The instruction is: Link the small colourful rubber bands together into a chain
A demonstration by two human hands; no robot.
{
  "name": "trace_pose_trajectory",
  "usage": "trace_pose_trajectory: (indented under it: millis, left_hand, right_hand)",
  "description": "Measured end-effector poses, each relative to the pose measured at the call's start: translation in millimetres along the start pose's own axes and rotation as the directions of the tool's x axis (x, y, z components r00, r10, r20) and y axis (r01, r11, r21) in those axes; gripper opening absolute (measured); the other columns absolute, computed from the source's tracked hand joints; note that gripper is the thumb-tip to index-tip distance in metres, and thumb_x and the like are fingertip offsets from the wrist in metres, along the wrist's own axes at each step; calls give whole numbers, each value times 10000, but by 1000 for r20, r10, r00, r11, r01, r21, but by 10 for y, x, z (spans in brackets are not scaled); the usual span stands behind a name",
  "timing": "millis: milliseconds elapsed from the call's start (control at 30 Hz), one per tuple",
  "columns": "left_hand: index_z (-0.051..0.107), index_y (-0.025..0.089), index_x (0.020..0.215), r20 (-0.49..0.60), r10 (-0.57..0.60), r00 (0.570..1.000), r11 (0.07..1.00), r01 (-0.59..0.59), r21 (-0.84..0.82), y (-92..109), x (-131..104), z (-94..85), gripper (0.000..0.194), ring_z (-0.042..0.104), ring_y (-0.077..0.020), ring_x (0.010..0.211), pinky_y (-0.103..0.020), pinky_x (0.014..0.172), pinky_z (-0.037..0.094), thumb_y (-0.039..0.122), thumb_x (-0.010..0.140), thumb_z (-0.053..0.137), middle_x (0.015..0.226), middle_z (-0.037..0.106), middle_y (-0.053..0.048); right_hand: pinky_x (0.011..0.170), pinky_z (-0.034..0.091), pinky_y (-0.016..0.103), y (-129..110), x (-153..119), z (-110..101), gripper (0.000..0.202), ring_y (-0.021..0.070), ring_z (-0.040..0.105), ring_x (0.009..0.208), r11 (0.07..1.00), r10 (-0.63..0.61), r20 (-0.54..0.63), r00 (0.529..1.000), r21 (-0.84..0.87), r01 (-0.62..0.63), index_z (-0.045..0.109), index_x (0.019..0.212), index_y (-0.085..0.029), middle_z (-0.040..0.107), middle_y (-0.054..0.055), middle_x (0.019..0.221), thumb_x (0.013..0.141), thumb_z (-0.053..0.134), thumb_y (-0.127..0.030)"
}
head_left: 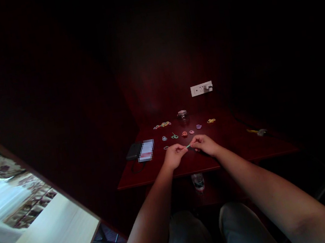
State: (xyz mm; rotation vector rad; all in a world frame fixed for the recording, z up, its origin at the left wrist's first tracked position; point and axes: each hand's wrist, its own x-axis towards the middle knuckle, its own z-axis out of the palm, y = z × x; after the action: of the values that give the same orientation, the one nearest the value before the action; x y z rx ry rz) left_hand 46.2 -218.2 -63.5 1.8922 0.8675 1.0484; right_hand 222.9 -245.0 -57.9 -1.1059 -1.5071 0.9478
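Near the front of the dark red table (155,173), a small green band (188,146) is stretched between my two hands. My left hand (175,155) pinches its left end, and my right hand (203,145) pinches the other. Just beyond them lie small coloured loops in separate piles: pale blue (164,138), green (174,136), red-orange (184,134), pink (191,132), purple (198,126) and yellow (211,120). One pale loop (166,148) lies beside my left hand. A mixed-colour group of loops (162,125) rests at the back left.
A clear jar (182,115) stands at the back, below a wall socket (201,88). At the left are a blurred-out phone (146,150) and a black case (133,151). A cable with a yellow end (261,132) lies right. Under the tabletop stands a bottle (198,182).
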Motion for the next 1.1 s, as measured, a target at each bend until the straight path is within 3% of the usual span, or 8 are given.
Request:
trace_pose_trajectory:
  millis: [167,400,767,1100]
  left_hand:
    - [634,107,740,-14,-5,1000,999,5,-35,38,1,8,237,530,-100,562,-214,547,403,331,664,636,667,634,-40]
    - [623,110,740,-14,-20,1000,999,20,-36,-18,-2,11,244,548,-109,584,-216,554,415,342,666,633,685,641,-49]
    - [617,106,725,-11,-22,1000,999,22,-30,8,-12,14,226,549,-108,590,-212,564,411,322,659,638,676,632,-46]
    - [611,105,766,16,-7,1000,1000,7,-25,-28,1,18,232,559,-116,616,-223,586,427,325,692,611,706,638,-61]
  right_hand:
    - [456,322,196,-16,-1,-12,244,68,439,437,997,5,-24,1000,82,-3,511,664,-143,498,-45,487,638,618,-361]
    - [453,298,190,-15,-14,27,287,61,416,451,999,-34,88,996,-31,37,554,700,-118,484,-43,482,642,637,-386]
    - [470,308,199,-8,-8,26,363,66,416,472,999,-23,106,994,-22,26,569,742,-111,494,-36,526,610,663,-435]
    - [451,303,189,10,15,26,327,66,423,455,996,-33,121,992,-75,43,541,703,-117,493,-30,507,663,623,-431]
